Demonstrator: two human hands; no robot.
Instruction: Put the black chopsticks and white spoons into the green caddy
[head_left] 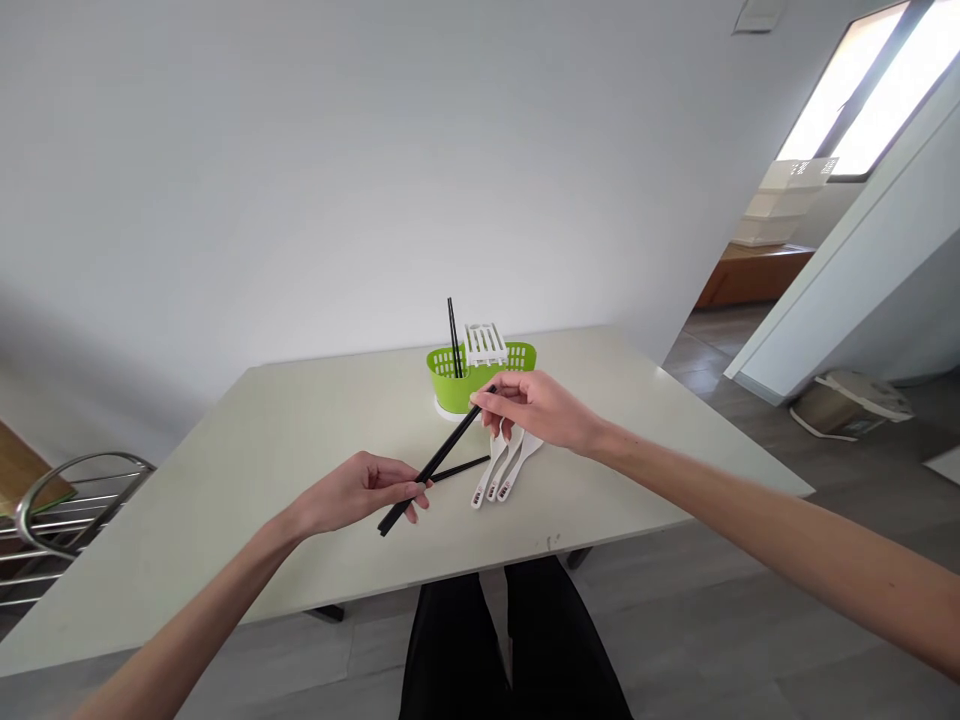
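A pair of black chopsticks [454, 440] is held at a slant above the table, lying close together. My left hand [367, 487] pinches them near the lower end, and my right hand [538, 408] grips the upper end. Beneath them, more black chopstick length [466, 466] lies on the table, partly hidden by my left hand. Three white spoons [501, 478] rest side by side below my right hand, their bowls partly covered by it. Behind stands a green cutlery basket [450, 394] with a white slatted piece [486, 345] on it. Other black chopsticks [454, 335] stand upright in its left part.
The pale table [315, 420] backs onto a grey-white wall [360, 180]. A metal-framed rack or chair [56, 530] is by the table's left edge. On the floor at the right sits a box-like container [851, 405], near a white partition [847, 260].
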